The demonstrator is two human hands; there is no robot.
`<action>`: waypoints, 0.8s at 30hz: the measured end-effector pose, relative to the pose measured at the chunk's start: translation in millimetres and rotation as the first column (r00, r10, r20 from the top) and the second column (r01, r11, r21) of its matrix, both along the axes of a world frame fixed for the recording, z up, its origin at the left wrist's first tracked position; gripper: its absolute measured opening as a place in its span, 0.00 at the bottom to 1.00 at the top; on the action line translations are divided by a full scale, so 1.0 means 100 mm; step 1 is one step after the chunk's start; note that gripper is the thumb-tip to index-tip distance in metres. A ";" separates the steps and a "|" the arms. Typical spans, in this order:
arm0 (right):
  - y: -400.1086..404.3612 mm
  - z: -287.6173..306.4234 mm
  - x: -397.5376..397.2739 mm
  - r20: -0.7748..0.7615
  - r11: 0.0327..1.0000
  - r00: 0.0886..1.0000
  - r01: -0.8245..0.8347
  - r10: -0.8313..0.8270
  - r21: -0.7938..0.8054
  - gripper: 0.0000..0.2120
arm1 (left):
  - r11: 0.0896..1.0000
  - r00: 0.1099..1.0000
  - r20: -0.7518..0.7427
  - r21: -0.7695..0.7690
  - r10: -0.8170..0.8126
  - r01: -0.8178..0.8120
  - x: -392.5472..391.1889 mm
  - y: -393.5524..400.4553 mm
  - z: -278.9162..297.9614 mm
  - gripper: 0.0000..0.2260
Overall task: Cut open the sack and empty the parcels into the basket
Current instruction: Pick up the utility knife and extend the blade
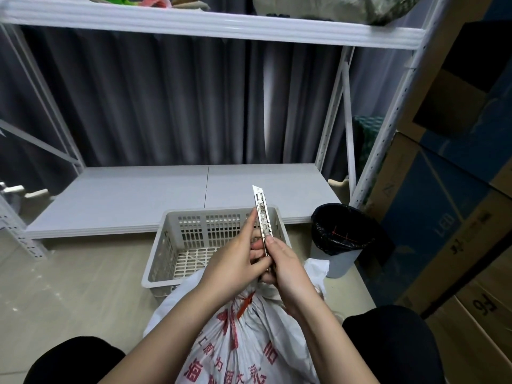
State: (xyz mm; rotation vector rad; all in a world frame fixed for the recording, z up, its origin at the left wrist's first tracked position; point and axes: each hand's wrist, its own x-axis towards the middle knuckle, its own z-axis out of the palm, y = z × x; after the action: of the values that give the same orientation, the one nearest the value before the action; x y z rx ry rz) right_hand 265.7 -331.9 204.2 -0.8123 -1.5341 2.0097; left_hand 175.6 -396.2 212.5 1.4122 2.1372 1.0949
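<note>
Location type: stockroom / parcel-sorting room. Indicators: white boltless steel shelving (pixel 368 151) with perforated uprights; stacked cardboard cartons (pixel 454 217) marked "LED" along right side; printed white courier sack (pixel 243 336) on floor; perforated plastic basket (pixel 177 245); bin with black liner (pixel 340 231); grey curtain (pixel 171 101) behind shelving; tiled floor (pixel 69 286).

Dim, soft light; edges warped.

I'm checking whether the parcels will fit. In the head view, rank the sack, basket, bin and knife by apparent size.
1. Sack, though it is nearest the camera, which inflates it.
2. Basket, partly hidden behind the sack and hands.
3. Bin.
4. Knife, gripped by both hands.
</note>
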 end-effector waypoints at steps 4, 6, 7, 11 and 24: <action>-0.01 0.02 -0.02 0.001 0.999 0.999 0.037 -0.037 0.039 0.13 | 0.997 0.966 -0.252 -0.024 0.066 -0.074 0.06 -0.05 0.07 0.38; -0.02 0.04 -0.03 0.010 0.997 0.998 0.059 -0.060 0.055 0.14 | 0.996 0.952 -0.297 -0.021 0.080 -0.090 0.08 -0.07 0.11 0.36; -0.02 0.04 -0.04 0.017 0.995 0.997 0.074 -0.075 0.059 0.14 | 0.995 0.940 -0.330 -0.032 0.082 -0.098 0.10 -0.07 0.12 0.35; -0.09 0.00 -0.02 0.017 0.989 0.989 0.146 -0.146 0.023 0.17 | 0.988 0.907 -0.410 -0.078 0.092 -0.136 0.15 -0.09 0.10 0.33; -0.20 0.03 -0.09 -0.012 0.962 0.963 0.268 -0.269 -0.044 0.24 | 0.937 0.908 -0.232 0.131 0.348 -0.325 0.18 -0.03 -0.04 0.08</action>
State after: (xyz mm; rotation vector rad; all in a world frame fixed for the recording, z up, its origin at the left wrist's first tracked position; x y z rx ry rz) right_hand 256.7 -351.6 206.8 -0.9613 -1.2970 1.8492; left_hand 193.4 -399.5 208.3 1.3092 2.6216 1.1979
